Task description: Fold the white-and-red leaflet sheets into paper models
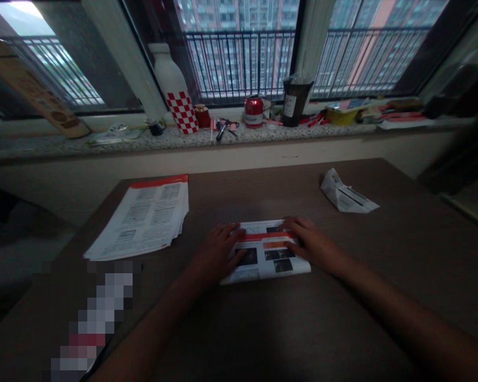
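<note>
A printed sheet of paper [269,270], folded over on itself, lies in the middle of the brown table. It carries a red stripe, an orange block and several dark pictures. My left hand [222,246] rests on its left side, fingers stretched out and thumb lying on the sheet. Across from it, my right hand [308,241] lies on the right side of the sheet, fingers spread towards the far edge. Both hands press on the paper from above without gripping it.
A stack of printed sheets [149,217] lies at the table's left. On the far right stands a folded paper shape [344,193]. A pixelated object [99,318] sits near left. The sill holds a checkered bottle [179,101], a red can [254,111] and a dark cup [295,101].
</note>
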Motion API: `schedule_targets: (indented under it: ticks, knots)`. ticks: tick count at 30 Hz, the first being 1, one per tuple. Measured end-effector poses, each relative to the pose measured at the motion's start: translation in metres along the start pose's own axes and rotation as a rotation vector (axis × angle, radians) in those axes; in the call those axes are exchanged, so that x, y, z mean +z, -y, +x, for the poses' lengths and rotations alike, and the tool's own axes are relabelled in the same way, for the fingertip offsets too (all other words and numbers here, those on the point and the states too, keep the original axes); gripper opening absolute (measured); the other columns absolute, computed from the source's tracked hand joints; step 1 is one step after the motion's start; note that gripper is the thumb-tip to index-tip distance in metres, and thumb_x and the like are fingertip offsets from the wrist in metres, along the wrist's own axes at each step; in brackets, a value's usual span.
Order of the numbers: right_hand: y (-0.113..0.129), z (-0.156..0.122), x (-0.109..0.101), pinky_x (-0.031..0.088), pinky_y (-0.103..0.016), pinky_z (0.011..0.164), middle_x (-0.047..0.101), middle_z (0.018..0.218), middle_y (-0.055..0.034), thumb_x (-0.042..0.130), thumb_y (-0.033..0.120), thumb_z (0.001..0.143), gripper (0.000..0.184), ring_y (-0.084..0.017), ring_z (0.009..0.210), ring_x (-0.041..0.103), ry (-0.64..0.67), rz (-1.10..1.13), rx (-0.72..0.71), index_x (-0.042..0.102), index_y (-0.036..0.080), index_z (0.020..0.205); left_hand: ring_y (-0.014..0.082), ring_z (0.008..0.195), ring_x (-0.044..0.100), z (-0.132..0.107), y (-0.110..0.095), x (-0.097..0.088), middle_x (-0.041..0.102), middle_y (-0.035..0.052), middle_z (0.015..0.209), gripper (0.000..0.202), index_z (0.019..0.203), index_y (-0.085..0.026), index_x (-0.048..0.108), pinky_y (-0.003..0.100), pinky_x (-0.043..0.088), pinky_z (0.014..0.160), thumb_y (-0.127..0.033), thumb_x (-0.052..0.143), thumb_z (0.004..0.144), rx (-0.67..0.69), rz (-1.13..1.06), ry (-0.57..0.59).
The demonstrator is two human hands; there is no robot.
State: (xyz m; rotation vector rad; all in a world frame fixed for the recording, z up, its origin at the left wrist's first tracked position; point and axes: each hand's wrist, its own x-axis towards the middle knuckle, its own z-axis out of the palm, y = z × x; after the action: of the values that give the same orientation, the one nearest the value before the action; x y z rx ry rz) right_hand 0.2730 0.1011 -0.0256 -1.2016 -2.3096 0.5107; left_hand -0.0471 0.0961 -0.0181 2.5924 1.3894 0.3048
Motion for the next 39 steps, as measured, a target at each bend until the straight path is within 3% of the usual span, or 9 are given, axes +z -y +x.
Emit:
schedule_targets:
  ticks: [4, 11, 15, 21, 30, 35, 39]
  knots:
    - [-0.002, 0.001, -0.002, 0.047, -0.056, 0.112, 0.058, 0.149, -0.0132, 0.063, 0.016, 0.096, 0.044, -0.032, 0.136, 0.056, 0.057, -0.036, -0.083, 0.065, 0.027, 0.138, 0.0369, 0.14, 0.05, -0.003, -0.002, -0.001, 0.056, 0.0119, 0.152, 0.046, 0.147, -0.028, 0.059, 0.061, 0.039, 0.118, -0.04, 0.059, 0.102, 0.003, 0.024, -0.004]
    - [0.003, 0.008, -0.014, 0.054, -0.053, 0.103, 0.072, 0.124, -0.0093, 0.066, 0.025, 0.099, 0.016, -0.029, 0.119, 0.066, 0.117, -0.001, -0.09, 0.078, 0.027, 0.109, 0.0355, 0.134, 0.051, -0.013, -0.008, -0.004, 0.061, 0.0098, 0.143, 0.039, 0.139, -0.031, 0.065, 0.061, 0.041, 0.115, -0.041, 0.062, 0.101, 0.031, 0.022, -0.022]
    - [0.006, 0.012, -0.012, 0.056, -0.048, 0.098, 0.073, 0.117, -0.0077, 0.068, 0.026, 0.098, 0.012, -0.027, 0.108, 0.07, 0.103, 0.022, -0.028, 0.077, 0.026, 0.106, 0.0354, 0.133, 0.051, -0.016, -0.013, -0.004, 0.059, 0.0112, 0.142, 0.038, 0.137, -0.03, 0.066, 0.059, 0.043, 0.113, -0.042, 0.061, 0.101, 0.028, 0.012, -0.013]
    - [0.0, 0.007, 0.002, 0.053, -0.053, 0.103, 0.065, 0.13, -0.0121, 0.076, 0.023, 0.088, 0.042, -0.033, 0.12, 0.062, 0.003, -0.039, 0.021, 0.067, 0.025, 0.129, 0.0348, 0.14, 0.047, -0.016, -0.011, 0.002, 0.049, 0.0119, 0.154, 0.035, 0.136, -0.028, 0.065, 0.056, 0.044, 0.114, -0.039, 0.058, 0.103, -0.011, -0.048, -0.019]
    - [0.001, 0.0, 0.0, 0.053, -0.051, 0.1, 0.063, 0.125, -0.013, 0.075, 0.028, 0.089, 0.044, -0.033, 0.116, 0.06, 0.042, -0.044, 0.039, 0.065, 0.023, 0.131, 0.0337, 0.136, 0.051, -0.02, -0.012, -0.003, 0.054, 0.0101, 0.147, 0.036, 0.135, -0.029, 0.065, 0.055, 0.046, 0.112, -0.04, 0.064, 0.101, 0.003, -0.084, -0.018]
    - [0.002, -0.001, 0.001, 0.051, -0.048, 0.103, 0.06, 0.127, -0.0134, 0.077, 0.029, 0.087, 0.045, -0.032, 0.119, 0.059, 0.013, -0.034, 0.066, 0.063, 0.021, 0.129, 0.032, 0.131, 0.055, -0.017, -0.012, 0.0, 0.058, 0.0087, 0.14, 0.027, 0.128, -0.03, 0.069, 0.053, 0.048, 0.111, -0.032, 0.063, 0.102, -0.026, -0.063, -0.047]
    - [-0.001, 0.001, 0.002, 0.052, -0.049, 0.102, 0.06, 0.124, -0.0137, 0.076, 0.028, 0.087, 0.04, -0.033, 0.117, 0.06, 0.006, -0.034, 0.063, 0.063, 0.021, 0.124, 0.033, 0.131, 0.055, -0.013, -0.007, 0.005, 0.059, 0.0101, 0.138, 0.035, 0.135, -0.027, 0.065, 0.053, 0.047, 0.112, -0.031, 0.065, 0.1, -0.075, -0.033, -0.087]
